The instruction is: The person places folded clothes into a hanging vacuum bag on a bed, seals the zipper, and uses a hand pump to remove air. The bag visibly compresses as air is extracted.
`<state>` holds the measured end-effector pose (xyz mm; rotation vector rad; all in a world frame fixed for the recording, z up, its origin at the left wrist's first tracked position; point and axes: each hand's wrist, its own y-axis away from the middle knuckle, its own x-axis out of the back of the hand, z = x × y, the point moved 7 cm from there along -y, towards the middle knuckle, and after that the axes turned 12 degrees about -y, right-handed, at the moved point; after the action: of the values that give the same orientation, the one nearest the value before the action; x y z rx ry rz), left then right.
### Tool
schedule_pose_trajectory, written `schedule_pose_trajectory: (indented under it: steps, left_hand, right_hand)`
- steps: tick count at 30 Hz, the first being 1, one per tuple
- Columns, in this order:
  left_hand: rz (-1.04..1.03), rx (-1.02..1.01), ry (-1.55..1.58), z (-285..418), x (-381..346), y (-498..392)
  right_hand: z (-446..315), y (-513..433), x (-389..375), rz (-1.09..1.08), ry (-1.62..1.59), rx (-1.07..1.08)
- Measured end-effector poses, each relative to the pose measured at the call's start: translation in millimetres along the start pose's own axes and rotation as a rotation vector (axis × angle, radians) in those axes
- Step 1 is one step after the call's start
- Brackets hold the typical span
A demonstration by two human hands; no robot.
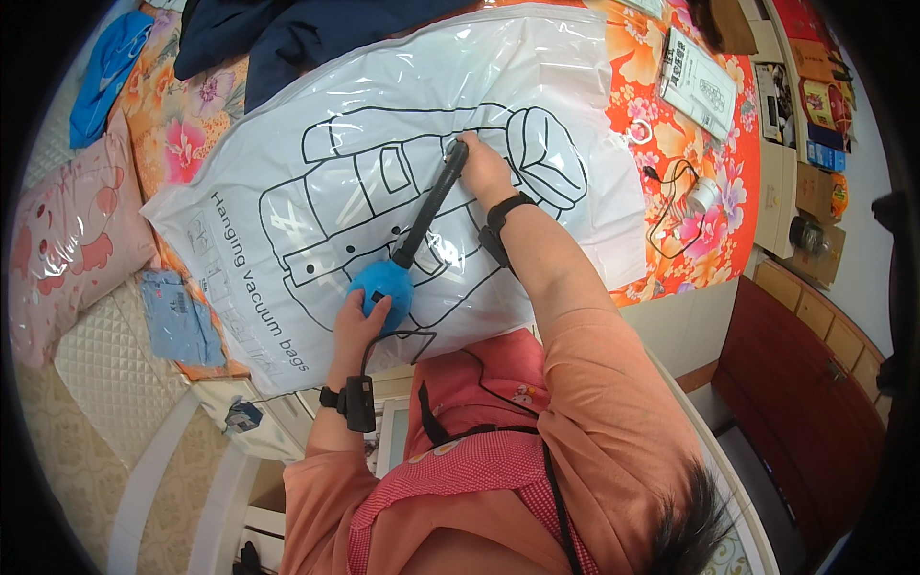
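A large white plastic vacuum storage bag, printed with black line drawings, lies spread before me. My left hand grips a round blue electric air pump low on the bag. From the pump a black ribbed hose runs up and to the right. My right hand is closed around the hose's far end and holds it against the bag's surface near the middle. Whatever lies directly under the hose tip is mostly hidden by my fingers. A thin black cord trails from near the pump.
Orange floral cloth covers the surface under the bag. Dark clothing lies beyond it. At right are a packaged bag and a white cylinder with a cable. A pink pillow and folded blue garment lie left.
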<state>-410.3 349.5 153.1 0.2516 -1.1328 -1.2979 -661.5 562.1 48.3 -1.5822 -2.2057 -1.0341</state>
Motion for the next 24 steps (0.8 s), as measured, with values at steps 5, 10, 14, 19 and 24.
schedule_pose_trajectory:
  steps: [5,10,14,19,24]
  left_hand:
    - [0.008,0.006,-0.038,6.4,2.1,2.1]
    - [-0.049,0.074,0.003,3.4,0.3,4.1]
    - [0.008,-0.007,0.001,2.3,-0.4,0.3]
    - [0.027,-0.012,-0.044,-4.2,-1.7,-2.5]
    - [0.033,-0.010,-0.037,-5.7,-2.1,-2.3]
  right_hand:
    - [-5.3,2.9,3.5,0.053,-0.006,0.063]
    - [-1.2,0.8,0.9,-0.011,0.000,0.008]
    - [-4.1,1.6,2.8,-0.009,0.006,0.020]
    - [-7.8,3.7,4.8,-0.021,0.024,0.014]
    - [-7.4,3.2,4.4,-0.033,0.031,0.007]
